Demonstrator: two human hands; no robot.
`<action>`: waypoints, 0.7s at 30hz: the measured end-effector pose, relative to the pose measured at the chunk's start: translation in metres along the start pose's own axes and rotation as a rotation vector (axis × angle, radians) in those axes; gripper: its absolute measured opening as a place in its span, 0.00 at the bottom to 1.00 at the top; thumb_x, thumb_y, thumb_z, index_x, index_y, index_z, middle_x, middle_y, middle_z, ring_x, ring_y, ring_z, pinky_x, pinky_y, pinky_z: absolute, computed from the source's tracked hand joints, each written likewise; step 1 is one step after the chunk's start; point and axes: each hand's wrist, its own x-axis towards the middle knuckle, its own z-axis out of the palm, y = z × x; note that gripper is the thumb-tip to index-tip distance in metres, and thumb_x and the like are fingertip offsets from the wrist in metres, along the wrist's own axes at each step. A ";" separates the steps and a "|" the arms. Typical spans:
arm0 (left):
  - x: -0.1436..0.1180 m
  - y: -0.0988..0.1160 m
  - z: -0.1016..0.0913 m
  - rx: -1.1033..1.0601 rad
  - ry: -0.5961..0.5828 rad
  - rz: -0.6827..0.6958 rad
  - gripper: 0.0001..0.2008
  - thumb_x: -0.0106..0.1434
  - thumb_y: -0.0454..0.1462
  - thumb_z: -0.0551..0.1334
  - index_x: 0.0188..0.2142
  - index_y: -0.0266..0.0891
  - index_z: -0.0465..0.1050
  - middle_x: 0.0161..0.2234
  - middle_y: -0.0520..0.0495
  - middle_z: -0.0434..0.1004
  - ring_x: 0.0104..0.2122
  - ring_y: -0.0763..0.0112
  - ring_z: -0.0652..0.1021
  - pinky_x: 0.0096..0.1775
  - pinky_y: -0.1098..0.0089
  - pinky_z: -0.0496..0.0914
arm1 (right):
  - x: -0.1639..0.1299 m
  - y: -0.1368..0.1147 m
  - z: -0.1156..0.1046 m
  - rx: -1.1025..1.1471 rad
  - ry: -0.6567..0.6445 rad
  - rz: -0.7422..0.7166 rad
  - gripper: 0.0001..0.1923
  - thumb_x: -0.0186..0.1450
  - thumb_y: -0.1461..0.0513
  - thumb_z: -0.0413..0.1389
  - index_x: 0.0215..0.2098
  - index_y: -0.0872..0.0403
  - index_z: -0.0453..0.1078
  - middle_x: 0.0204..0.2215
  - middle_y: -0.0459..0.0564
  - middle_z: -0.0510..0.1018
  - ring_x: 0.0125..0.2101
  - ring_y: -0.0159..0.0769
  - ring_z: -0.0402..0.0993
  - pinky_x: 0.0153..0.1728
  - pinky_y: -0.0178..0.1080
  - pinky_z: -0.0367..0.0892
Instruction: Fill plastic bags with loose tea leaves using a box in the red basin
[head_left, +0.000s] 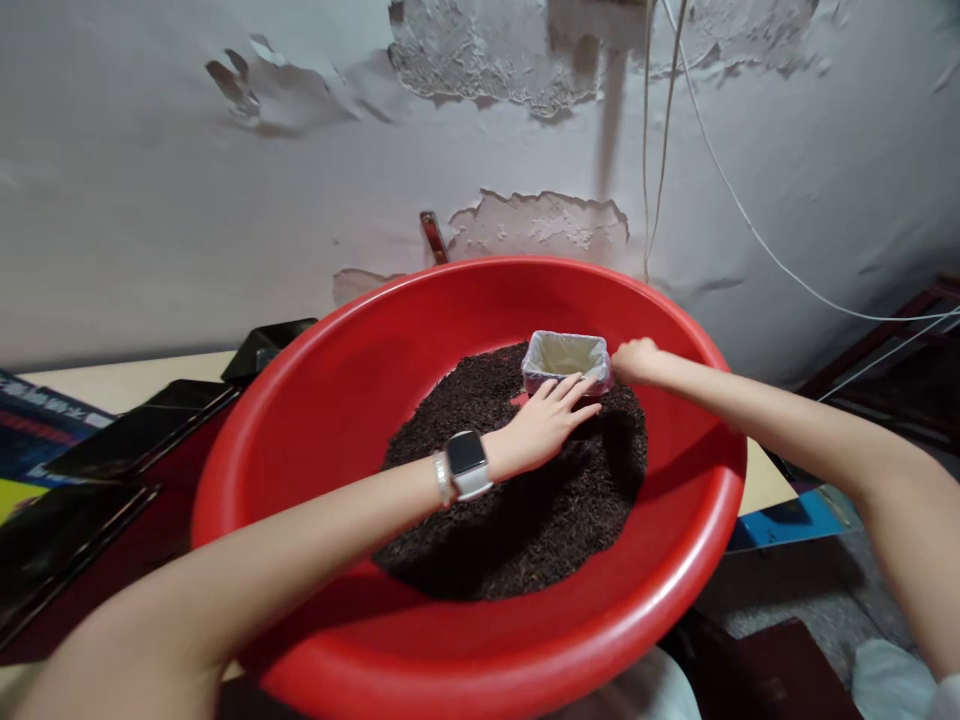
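A large red plastic tub [322, 390] holds a bed of dark, loose, dry flakes [480, 540] that look like tea leaves. At the far side of this bed rests a small rectangular box [568, 355] lined with clear plastic film, its open top facing up. My left hand [551, 418], with a watch on its wrist, is spread palm down at the front of the box, fingertips at its near wall. Against the right end of the box my right hand [634, 361] is closed; its fingertips and anything in them are hidden.
Several dark trays or boxes [142, 430] stand left of the tub on a pale tabletop [142, 378]. A peeling wall [300, 190] rises close behind. White cables [742, 200] hang at the right. A blue item [795, 520] lies right of the tub.
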 end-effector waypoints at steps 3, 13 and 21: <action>-0.036 -0.009 -0.027 0.026 -0.075 -0.115 0.23 0.61 0.28 0.49 0.57 0.37 0.59 0.59 0.36 0.57 0.58 0.56 0.59 0.53 0.57 0.58 | 0.006 -0.004 -0.039 -0.160 0.097 -0.022 0.10 0.61 0.71 0.49 0.37 0.64 0.70 0.40 0.66 0.72 0.46 0.55 0.67 0.43 0.55 0.60; -0.080 -0.061 -0.021 -0.123 -0.452 -0.397 0.16 0.61 0.31 0.51 0.47 0.34 0.70 0.49 0.36 0.70 0.47 0.59 0.72 0.46 0.64 0.66 | -0.034 -0.108 0.066 0.038 0.179 -0.931 0.32 0.62 0.49 0.49 0.56 0.60 0.55 0.52 0.64 0.63 0.48 0.45 0.64 0.40 0.44 0.65; -0.071 -0.046 -0.014 -0.334 -0.218 -0.242 0.13 0.64 0.34 0.49 0.40 0.36 0.70 0.40 0.42 0.73 0.39 0.65 0.74 0.40 0.68 0.67 | -0.019 -0.087 0.130 -0.059 0.100 -0.797 0.23 0.67 0.53 0.40 0.51 0.61 0.62 0.45 0.63 0.68 0.44 0.45 0.68 0.41 0.47 0.66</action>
